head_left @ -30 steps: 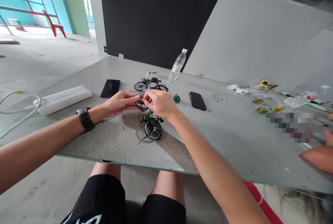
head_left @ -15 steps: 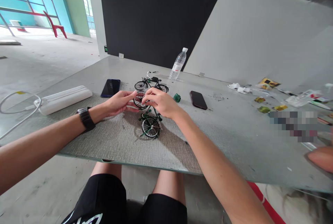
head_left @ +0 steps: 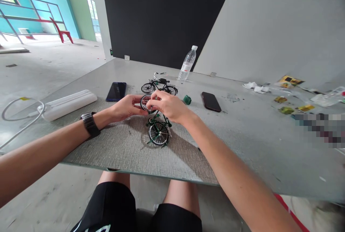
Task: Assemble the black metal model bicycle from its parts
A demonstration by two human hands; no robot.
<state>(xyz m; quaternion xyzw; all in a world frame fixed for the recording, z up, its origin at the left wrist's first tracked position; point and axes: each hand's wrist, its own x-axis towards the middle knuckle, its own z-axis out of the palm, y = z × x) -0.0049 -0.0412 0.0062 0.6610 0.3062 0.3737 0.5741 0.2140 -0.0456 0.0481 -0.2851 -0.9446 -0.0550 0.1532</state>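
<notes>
A green model bicycle (head_left: pixel 159 131) stands on the textured table mat, its rear wheel toward me. My left hand (head_left: pixel 128 106) is closed at the left side of its far wheel (head_left: pixel 146 101), thumb and fingers against the rim. From the right, my right hand (head_left: pixel 169 106) pinches at the same end, covering part of the wheel and frame; any small part between its fingertips is hidden. Behind the hands stands a second, black model bicycle (head_left: pixel 161 86). A small dark green lump (head_left: pixel 187 99) lies to the right of my right hand.
A dark phone (head_left: pixel 116 91) and a white power strip (head_left: pixel 70 104) with a cable lie left; another phone (head_left: pixel 211 101) lies right. A plastic bottle (head_left: pixel 188 63) stands near the back wall. Crumpled tissue (head_left: pixel 256 87) and small packets (head_left: pixel 285 110) lie far right.
My left thumb and fingers have shifted slightly on the wheel's left side. My right hand keeps its pinch there. The whole view has shifted a little.
</notes>
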